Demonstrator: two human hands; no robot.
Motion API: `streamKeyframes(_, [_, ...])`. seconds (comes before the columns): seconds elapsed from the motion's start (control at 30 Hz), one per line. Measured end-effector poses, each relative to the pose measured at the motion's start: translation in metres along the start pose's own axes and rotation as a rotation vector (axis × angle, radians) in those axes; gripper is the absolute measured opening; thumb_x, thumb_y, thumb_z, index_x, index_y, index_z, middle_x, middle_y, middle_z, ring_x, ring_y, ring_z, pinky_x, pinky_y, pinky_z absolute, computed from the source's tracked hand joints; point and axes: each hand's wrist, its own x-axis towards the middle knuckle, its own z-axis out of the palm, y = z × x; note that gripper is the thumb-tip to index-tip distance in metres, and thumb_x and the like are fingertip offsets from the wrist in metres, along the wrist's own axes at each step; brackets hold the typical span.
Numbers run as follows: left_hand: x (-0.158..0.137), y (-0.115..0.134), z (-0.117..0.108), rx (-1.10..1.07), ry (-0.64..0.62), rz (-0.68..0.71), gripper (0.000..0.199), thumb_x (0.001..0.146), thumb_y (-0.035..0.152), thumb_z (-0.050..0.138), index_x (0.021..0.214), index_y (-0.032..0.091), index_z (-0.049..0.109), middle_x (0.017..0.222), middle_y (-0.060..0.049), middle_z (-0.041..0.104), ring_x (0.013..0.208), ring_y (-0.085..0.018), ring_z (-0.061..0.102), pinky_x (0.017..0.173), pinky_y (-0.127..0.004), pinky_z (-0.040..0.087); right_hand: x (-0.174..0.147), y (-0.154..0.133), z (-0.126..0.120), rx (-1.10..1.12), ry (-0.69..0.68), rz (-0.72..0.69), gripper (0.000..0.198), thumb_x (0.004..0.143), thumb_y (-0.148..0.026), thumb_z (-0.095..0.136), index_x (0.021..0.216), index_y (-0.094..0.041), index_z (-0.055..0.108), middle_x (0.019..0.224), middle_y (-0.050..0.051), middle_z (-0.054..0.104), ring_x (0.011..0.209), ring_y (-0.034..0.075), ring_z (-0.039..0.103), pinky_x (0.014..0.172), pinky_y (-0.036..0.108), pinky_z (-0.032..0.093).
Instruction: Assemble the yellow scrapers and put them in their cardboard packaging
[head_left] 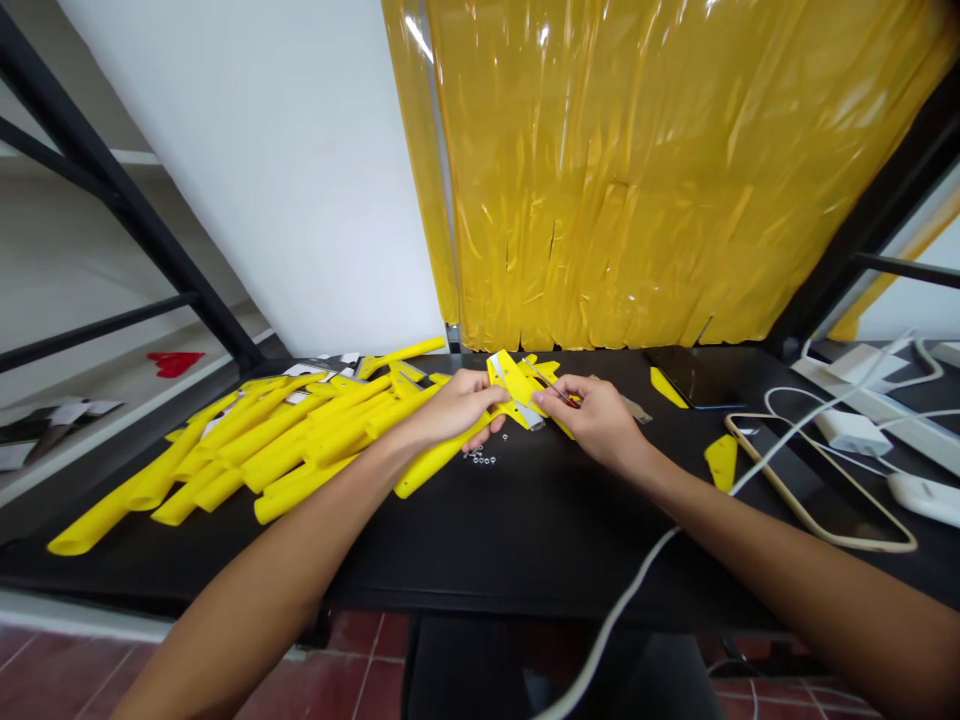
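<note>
One yellow piece (pixel 516 381) is gripped in the left hand (pixel 466 405); the right hand (pixel 594 415) pinches a thin tool (pixel 551 383) beside it. Rings (pixel 487 460) lie below both, handles (pixel 292 440) left of them.

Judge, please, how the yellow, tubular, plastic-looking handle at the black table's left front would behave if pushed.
The handle is probably light for its size: its end looks hollow. It looks straight, so likely stiff. Its rounded side may roll unless neighbouring handles block it.
</note>
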Motion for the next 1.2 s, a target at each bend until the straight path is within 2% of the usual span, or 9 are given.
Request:
streamKeyframes(0.2, [-0.0012,0.0008,-0.0002,0.053,-0.038,0.005,0.031,0.095,0.044,0.056,0.082,0.016,0.057,0.064,0.0,0.061,0.036,-0.006,0.048,0.035,-0.02,0.036,-0.001,-0.0008,0.0006,-0.044,-0.012,-0.024,0.033,0.082,-0.044,0.064,0.063,-0.018,0.057,0.061,-0.001,0.055,0.058,0.012,0.045,0.057,0.027,0.033])
streamKeyframes(0.37, [-0.0025,0.0027,0.0004,0.062,-0.074,0.011,0.031,0.097,0.043,0.055,0.082,0.016,0.055,0.065,0.001,0.059,0.037,-0.005,0.048,0.036,-0.019,0.036,-0.0005,0.0018,0.0009,-0.045,-0.085,-0.018,0.035,0.082,-0.044,0.063,0.06,-0.019,0.053,0.058,-0.003,0.05,0.057,0.012,0.042,0.056,0.027,0.029])
streamKeyframes(0.5, [-0.0036,0.0037,0.0007,0.094,-0.093,0.016,0.03,0.097,0.044,0.055,0.084,0.016,0.055,0.068,0.0,0.06,0.038,-0.006,0.049,0.036,-0.019,0.036,-0.0009,0.0023,0.0014,-0.054,-0.105,0.006,0.033,0.08,-0.046,0.067,0.064,-0.019,0.057,0.062,-0.001,0.057,0.06,0.013,0.047,0.059,0.027,0.034])
streamKeyframes(0.7, [-0.0045,0.0028,0.0006,0.057,-0.115,0.017,0.025,0.097,0.04,0.055,0.088,0.017,0.053,0.068,0.001,0.06,0.038,-0.006,0.049,0.035,-0.019,0.035,-0.0011,-0.0011,0.0023,0.099,-0.158,-0.007,0.027,0.078,-0.046,0.07,0.078,-0.019,0.067,0.078,0.002,0.068,0.072,0.016,0.058,0.068,0.029,0.045])
streamKeyframes(0.87, [-0.0052,0.0039,-0.0001,0.082,-0.142,0.05,0.026,0.096,0.041,0.056,0.089,0.016,0.054,0.067,0.001,0.06,0.038,-0.006,0.048,0.035,-0.019,0.035,-0.0021,-0.002,0.004,0.279,-0.271,0.046,0.032,0.078,-0.05,0.072,0.086,-0.018,0.072,0.085,0.003,0.07,0.08,0.018,0.062,0.075,0.03,0.048])
streamKeyframes(1.03, [-0.0064,0.0067,-0.0027,0.099,-0.135,0.097,0.029,0.094,0.042,0.059,0.084,0.016,0.053,0.064,0.002,0.058,0.036,-0.005,0.047,0.034,-0.019,0.036,-0.0043,-0.005,0.0061,0.366,-0.204,0.103,0.037,0.079,-0.054,0.071,0.085,-0.017,0.075,0.079,0.002,0.069,0.07,0.014,0.058,0.063,0.027,0.045])
streamKeyframes(1.2, [-0.007,0.0074,-0.003,0.109,-0.152,0.106,0.03,0.096,0.043,0.057,0.083,0.016,0.052,0.061,0.003,0.056,0.036,-0.005,0.046,0.035,-0.018,0.035,-0.0058,-0.0062,0.0085,0.365,-0.149,0.086,0.038,0.078,-0.053,0.072,0.092,-0.018,0.078,0.085,0.004,0.072,0.072,0.016,0.059,0.063,0.028,0.045])
